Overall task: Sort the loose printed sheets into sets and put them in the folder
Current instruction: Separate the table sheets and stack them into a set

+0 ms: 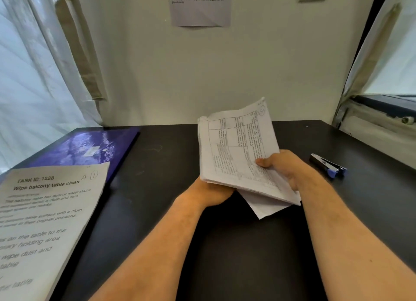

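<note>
A stack of printed sheets is held up above the middle of the black table, its top page showing a table of text. My right hand grips the stack's right edge with the thumb on top. My left hand holds it from beneath at the lower left corner, fingers hidden under the paper. One printed sheet headed "TASK ID: 1228" lies flat at the near left. The blue-purple folder lies shut at the far left of the table, partly under that sheet.
A black and blue stapler lies to the right of my right hand. A notice is stuck on the wall behind the table. Curtains hang at the left, and a window sill runs along the right edge.
</note>
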The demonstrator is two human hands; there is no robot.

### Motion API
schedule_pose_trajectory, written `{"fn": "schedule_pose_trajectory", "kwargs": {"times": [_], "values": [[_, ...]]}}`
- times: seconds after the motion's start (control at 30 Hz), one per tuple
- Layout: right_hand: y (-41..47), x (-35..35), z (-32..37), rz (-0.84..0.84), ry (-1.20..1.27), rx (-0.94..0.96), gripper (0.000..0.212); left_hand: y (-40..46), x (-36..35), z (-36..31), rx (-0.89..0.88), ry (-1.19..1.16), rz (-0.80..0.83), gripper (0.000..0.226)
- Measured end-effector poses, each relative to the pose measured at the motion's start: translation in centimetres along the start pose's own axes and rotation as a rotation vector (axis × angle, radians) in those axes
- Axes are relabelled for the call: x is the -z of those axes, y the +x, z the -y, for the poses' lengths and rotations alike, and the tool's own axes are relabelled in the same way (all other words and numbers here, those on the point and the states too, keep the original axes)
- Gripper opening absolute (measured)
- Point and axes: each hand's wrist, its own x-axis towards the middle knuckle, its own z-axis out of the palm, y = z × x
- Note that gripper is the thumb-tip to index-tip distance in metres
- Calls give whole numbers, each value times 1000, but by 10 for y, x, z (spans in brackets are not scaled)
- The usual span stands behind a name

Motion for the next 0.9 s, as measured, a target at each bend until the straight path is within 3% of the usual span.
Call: {"fn": "schedule_pose_trajectory", "kwargs": {"times": [0.1,0.23,0.37,0.57,0.67,0.73,0.9], "values": [[-5,-10,5,79,-13,-30,21,3,0,-2,12,104,55,44],[-6,-13,10,116,-5,-21,23,6,18,27,274,150,9,32],[-7,-4,9,117,-69,5,19,7,39,32,465,237,85,66],[-6,-8,5,143,-158,-11,19,7,57,32,497,400,156,68],[-4,-8,4,156,-161,-30,23,12,56,39,518,271,-144,20],[-4,-7,4,181,-153,-46,25,15,55,43,473,158,-297,19],[-6,-7,4,222,-137,-32,26,10,53,37,329,-270,-462,16]]}}
